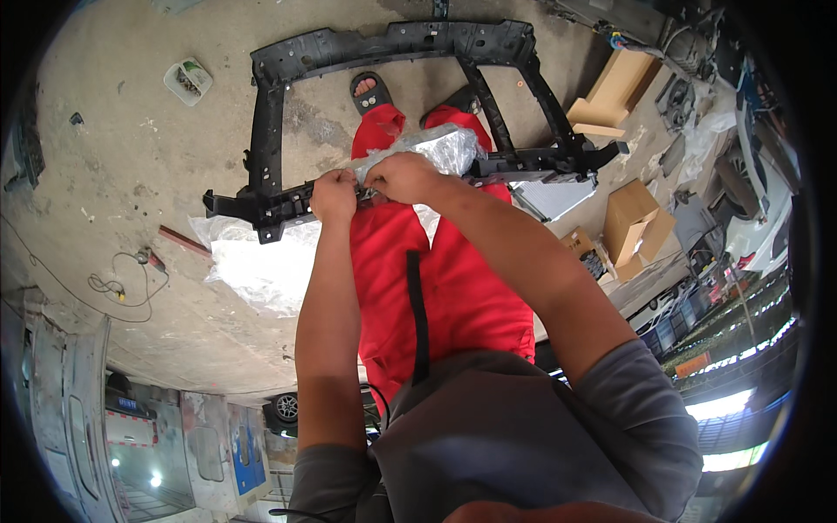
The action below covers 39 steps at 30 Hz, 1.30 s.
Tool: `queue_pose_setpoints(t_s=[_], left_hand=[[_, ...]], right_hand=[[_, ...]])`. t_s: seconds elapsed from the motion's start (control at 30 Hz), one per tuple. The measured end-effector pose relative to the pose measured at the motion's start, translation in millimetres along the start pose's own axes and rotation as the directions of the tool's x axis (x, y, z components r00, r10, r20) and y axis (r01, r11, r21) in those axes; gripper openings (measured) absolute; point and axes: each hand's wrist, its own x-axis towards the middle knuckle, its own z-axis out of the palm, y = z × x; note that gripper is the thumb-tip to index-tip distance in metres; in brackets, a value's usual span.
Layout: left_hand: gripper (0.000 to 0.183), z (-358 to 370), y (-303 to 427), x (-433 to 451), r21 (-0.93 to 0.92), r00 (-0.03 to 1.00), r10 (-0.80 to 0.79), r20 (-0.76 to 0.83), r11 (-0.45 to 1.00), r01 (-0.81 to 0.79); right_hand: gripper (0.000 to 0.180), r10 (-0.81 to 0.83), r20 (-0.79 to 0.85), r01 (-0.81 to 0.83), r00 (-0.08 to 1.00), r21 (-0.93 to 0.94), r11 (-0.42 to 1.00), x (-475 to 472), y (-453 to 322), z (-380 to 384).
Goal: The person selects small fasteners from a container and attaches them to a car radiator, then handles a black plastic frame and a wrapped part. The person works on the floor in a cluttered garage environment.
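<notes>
A black plastic car radiator support frame (pixel 267 140) lies across my legs and around my feet. At its near crossbar, my left hand (pixel 335 194) has bent fingers close to the bar and to clear plastic wrap (pixel 451 140). My right hand (pixel 402 178) is beside it, fingers curled down at the edge of the wrap. The fingertips of both hands nearly meet; whatever small thing lies between them is too hidden to tell. The wrap bunches over the middle of the crossbar. More plastic wrap (pixel 261 261) is spread on the floor beneath the left end.
Cardboard boxes (pixel 631 219) and a finned metal panel (pixel 556 198) are at the right, near car parts. A plastic tray of small parts (pixel 188 81) sits upper left. A corded tool (pixel 155 260) and its cable lie on the left floor, near a reddish bar (pixel 185 242).
</notes>
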Motion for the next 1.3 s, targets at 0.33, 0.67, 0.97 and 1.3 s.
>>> queue_pose_setpoints(t_s=[0.33, 0.67, 0.97, 1.3], left_hand=[[0.043, -16, 6, 2, 0.224, 0.983, -0.033, 0.18, 0.974, -0.009], [0.058, -27, 39, 16, 0.276, 0.896, -0.101, 0.432, 0.961, -0.025], [0.053, -7, 9, 22, 0.131, 0.925, -0.032, 0.378, 0.991, -0.02], [0.052, -12, 30, -1, 0.317, 0.963, -0.122, 0.239, 0.948, 0.042]], right_hand=[[0.025, -0.028, 0.008, 0.028, 1.0, -0.056, 0.998, 4, 5, 0], [0.026, 0.006, 0.055, -0.003, 0.998, -0.06, 0.998, -10, 2, -19], [0.023, 0.032, 0.092, -0.031, 0.995, -0.021, 0.999, 2, -6, -27], [0.023, -0.002, 0.214, 0.054, 0.977, -0.236, 0.97, 17, -29, -31]])
